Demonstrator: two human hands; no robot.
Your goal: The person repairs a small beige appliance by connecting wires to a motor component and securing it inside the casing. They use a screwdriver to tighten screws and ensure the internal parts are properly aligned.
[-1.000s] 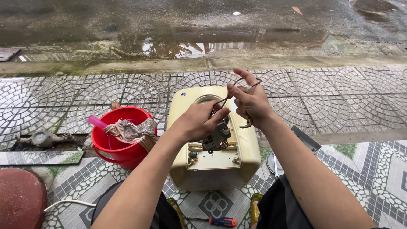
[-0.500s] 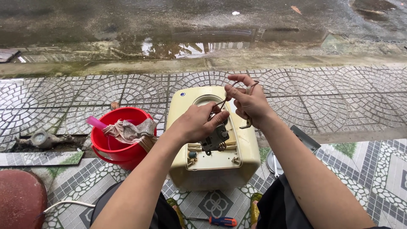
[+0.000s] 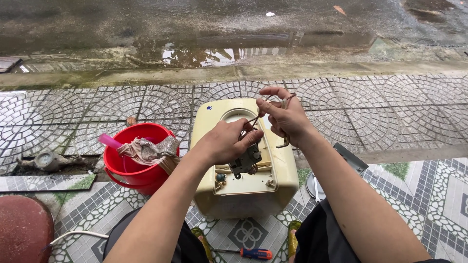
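Heater casing: cream-yellow, rounded plastic water-heater body [image 3: 243,195], lying on patterned paving directly beneath both sets of fingers, open recess facing up.
Far left of fingers: round dark-red stool top [image 3: 22,234] at the lower corner; grey metal valve fitting [image 3: 48,159] lying in a gap in the paving.
Left of fingers: red plastic bucket [image 3: 136,168] touching the casing's side, crumpled beige rag [image 3: 148,150] draped over its rim, pink handle [image 3: 108,141] poking out.
Left hand: left hand [image 3: 226,142] curled over the recess, fingers closed around a small grey control part [image 3: 247,161] with wires, just above the opening.
Between the hands: thin brown wire [image 3: 253,119] running from one grip up to the other.
Right hand: right hand [image 3: 285,117] raised just beyond the left, fingertips pinched on a bent metal tube loop [image 3: 285,102]; hooked end hanging below the palm.
Right of fingers: grey metal plate [image 3: 348,156] and a round lid edge on the tiles.
Below the wrists: screwdriver with orange-and-blue handle [image 3: 253,253] on the tiles between the knees.
Progress: apparently mid-way; cover off, inner part lifted but wired to the body; terminals and fittings inside the recess untouched.
Labels: small round blue badge [image 3: 208,108] on the casing's far-left corner; no other package or sign legible.
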